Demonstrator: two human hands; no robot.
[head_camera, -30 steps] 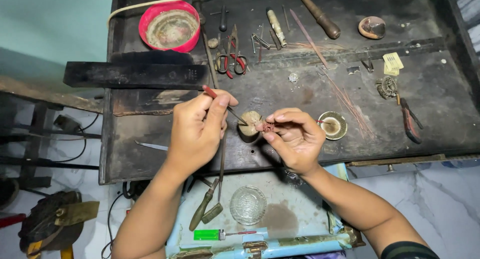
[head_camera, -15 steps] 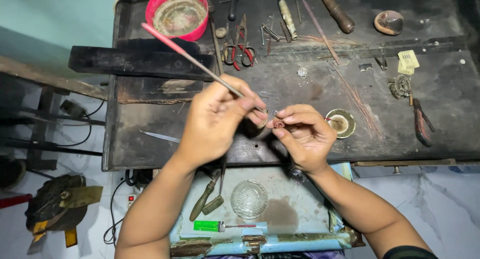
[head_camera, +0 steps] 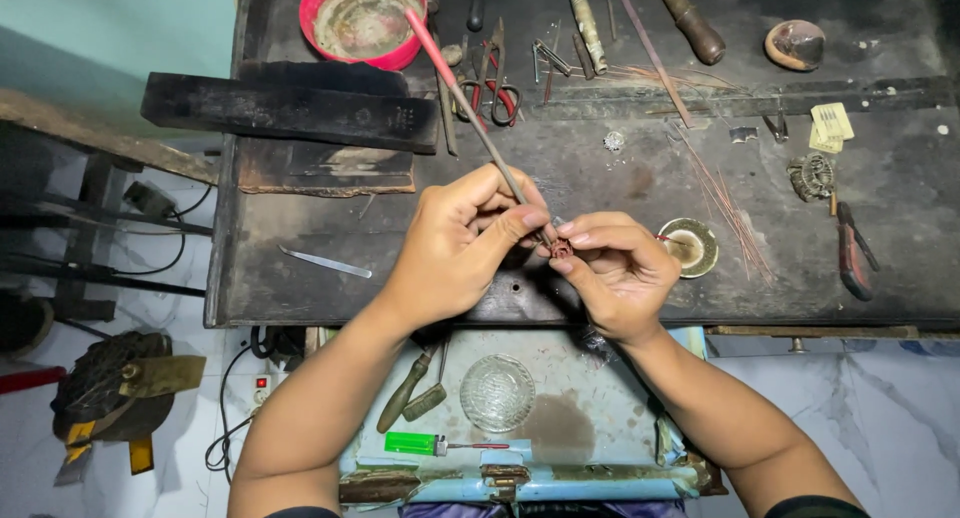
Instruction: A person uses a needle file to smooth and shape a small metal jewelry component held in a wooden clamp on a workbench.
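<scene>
Both hands' fingers [head_camera: 520, 218] pinch brush [head_camera: 470, 103] and ring [head_camera: 562, 248].

A dark, worn workbench [head_camera: 300, 278] carries the things. At its far left corner stands a red bowl [head_camera: 365, 18], and a black block [head_camera: 290, 108] lies along the left edge. Red-handled scissors [head_camera: 497, 83] and a wooden-handled tool [head_camera: 688, 20] lie near the far edge. Thin copper wires [head_camera: 725, 193] and a small round brass dish [head_camera: 690, 246] lie toward the right side. A thin metal blade [head_camera: 325, 263] lies near the front left corner.
</scene>
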